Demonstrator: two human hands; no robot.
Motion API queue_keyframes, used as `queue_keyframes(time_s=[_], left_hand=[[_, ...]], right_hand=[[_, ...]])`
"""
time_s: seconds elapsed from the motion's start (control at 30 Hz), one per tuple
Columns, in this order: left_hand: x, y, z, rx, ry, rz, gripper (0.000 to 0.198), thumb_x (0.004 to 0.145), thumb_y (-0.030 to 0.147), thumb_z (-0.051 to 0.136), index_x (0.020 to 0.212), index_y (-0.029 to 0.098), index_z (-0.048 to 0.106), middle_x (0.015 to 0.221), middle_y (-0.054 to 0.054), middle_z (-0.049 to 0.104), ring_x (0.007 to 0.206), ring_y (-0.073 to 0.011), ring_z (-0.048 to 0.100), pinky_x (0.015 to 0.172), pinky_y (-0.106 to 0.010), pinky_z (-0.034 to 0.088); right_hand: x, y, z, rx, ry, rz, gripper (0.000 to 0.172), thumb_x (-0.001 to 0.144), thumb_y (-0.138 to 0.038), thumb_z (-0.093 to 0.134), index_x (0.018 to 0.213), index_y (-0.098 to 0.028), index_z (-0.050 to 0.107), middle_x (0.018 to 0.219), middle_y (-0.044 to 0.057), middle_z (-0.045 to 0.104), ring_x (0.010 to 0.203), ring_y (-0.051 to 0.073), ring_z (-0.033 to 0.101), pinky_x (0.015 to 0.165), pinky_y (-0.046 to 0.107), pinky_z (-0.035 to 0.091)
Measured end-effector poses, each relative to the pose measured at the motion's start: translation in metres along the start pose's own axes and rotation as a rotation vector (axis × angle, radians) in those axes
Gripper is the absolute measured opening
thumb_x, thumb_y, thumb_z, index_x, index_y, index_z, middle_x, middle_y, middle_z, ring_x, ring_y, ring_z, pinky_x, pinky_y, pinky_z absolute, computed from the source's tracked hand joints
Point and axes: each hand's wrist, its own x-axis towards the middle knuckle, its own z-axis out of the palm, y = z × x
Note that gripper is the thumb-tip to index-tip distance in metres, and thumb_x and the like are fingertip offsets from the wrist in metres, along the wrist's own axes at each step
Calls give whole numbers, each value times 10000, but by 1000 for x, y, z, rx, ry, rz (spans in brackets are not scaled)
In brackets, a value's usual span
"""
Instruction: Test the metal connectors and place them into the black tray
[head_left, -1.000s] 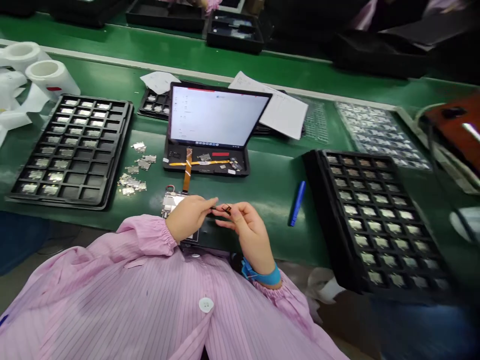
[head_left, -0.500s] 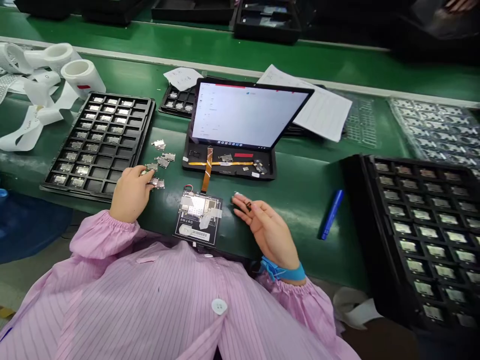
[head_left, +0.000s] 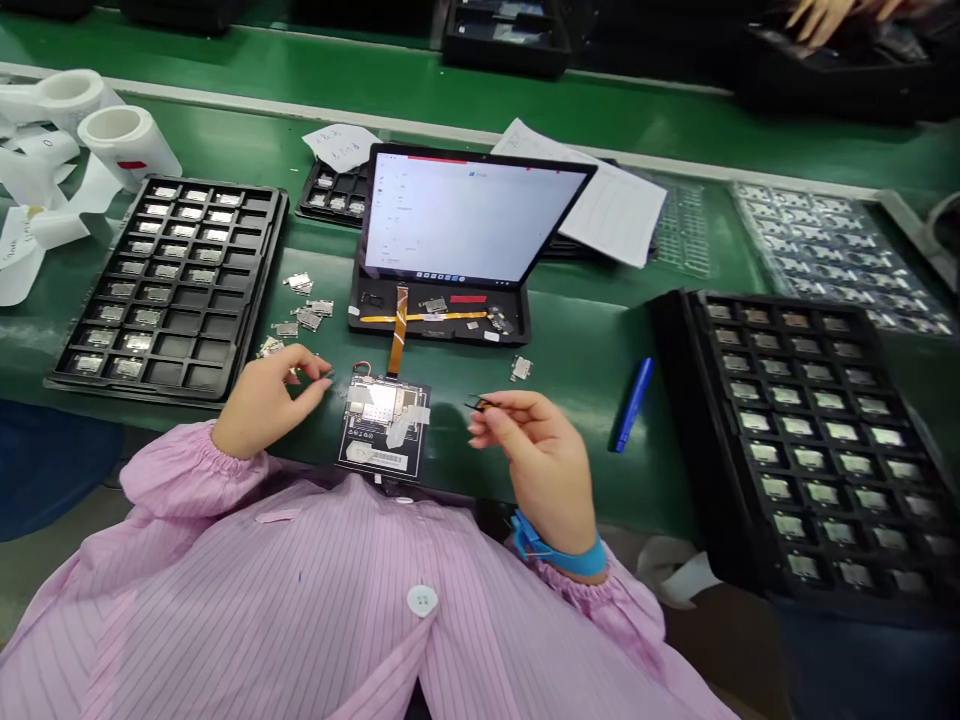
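My left hand (head_left: pixel 270 398) is just left of a black circuit board unit (head_left: pixel 382 425), its thumb and index finger nearly together around something small and blurred that I cannot make out. Tape strips and a white label lie on the unit. An orange ribbon cable (head_left: pixel 397 330) joins it to a shallow black tray holding an upright lit tablet screen (head_left: pixel 476 215). My right hand (head_left: pixel 544 450), with a blue wrist strap, pinches thin dark tweezers (head_left: pixel 477 404) right of the unit. A small silver circuit module (head_left: pixel 521 368) lies beyond that hand. Several similar modules (head_left: pixel 307 316) lie loose by my left hand.
A black compartment tray (head_left: pixel 244 300) partly filled with modules stands at the left, beside white label rolls (head_left: pixel 124 140). A stack of filled trays (head_left: pixel 675 400) stands at the right, near a blue marker (head_left: pixel 634 405). Another person's hand (head_left: pixel 821 18) shows at the top right.
My left hand has moved off the loose modules toward the board unit. A module now lies on the table beyond my right hand. The tweezers now point left, and the view has shifted slightly.
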Motion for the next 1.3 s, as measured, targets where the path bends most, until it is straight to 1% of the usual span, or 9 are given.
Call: queue_keyframes(time_s=[0.07,0.13,0.23,0.3,0.37,0.43,0.53,1.0,1.3], left_hand=[[-3,19,13,-181,-78,39,117,822,204,630,776,200,522,904,-21,722,857,-166,666,754,-307,513],[-6,33,24,-270,-130,131,132,816,174,640,758,195,523,897,-25,708,873,-158,662,780,-298,517],[-9,44,35,-277,-161,268,150,815,144,665,742,186,541,931,-30,695,908,-155,646,815,-295,515],[-11,47,39,-250,-156,310,122,820,132,669,784,185,565,944,-28,696,888,-148,646,802,-287,525],[-15,48,41,-224,-147,310,100,833,128,652,883,191,593,971,-28,702,864,-143,654,781,-282,544],[-19,49,42,-216,-139,295,166,843,135,638,990,201,600,1007,-31,702,860,-145,666,774,-284,562],[-24,50,43,-224,-136,277,225,845,134,624,1054,210,586,1039,-33,691,883,-149,675,788,-282,575],[-27,53,44,-179,-156,316,257,850,83,569,1075,208,575,1042,-23,685,889,-127,679,829,-262,571],[-26,57,46,-152,-191,333,223,847,85,543,1022,219,576,979,-11,694,836,-136,685,777,-271,561]], right_hand=[[-5,-8,12,23,-106,57,211,772,-386,759,850,-218,659,734,22,697,662,163,677,578,298,592],[-8,-12,21,27,-190,98,240,768,-416,751,785,-207,634,677,15,685,590,148,653,544,291,582],[-10,-12,26,2,-231,114,290,780,-451,724,732,-195,597,658,9,675,537,118,619,488,249,537],[-11,-10,25,-9,-233,119,301,790,-451,709,717,-191,576,670,12,678,548,111,619,465,220,501],[-12,-8,23,-13,-251,137,299,790,-439,707,707,-192,560,673,14,681,563,114,626,454,206,474],[-13,-6,21,-12,-278,159,290,782,-423,713,705,-194,553,671,13,680,573,117,632,448,199,456],[-14,-5,20,-14,-321,177,273,786,-405,711,710,-194,554,673,14,678,582,116,633,440,190,432],[-15,-3,14,18,-415,198,271,799,-409,702,708,-194,563,628,-3,652,537,97,583,424,195,371],[-14,-1,16,-20,-450,247,318,781,-469,720,722,-191,575,643,6,658,549,103,590,407,182,374]])
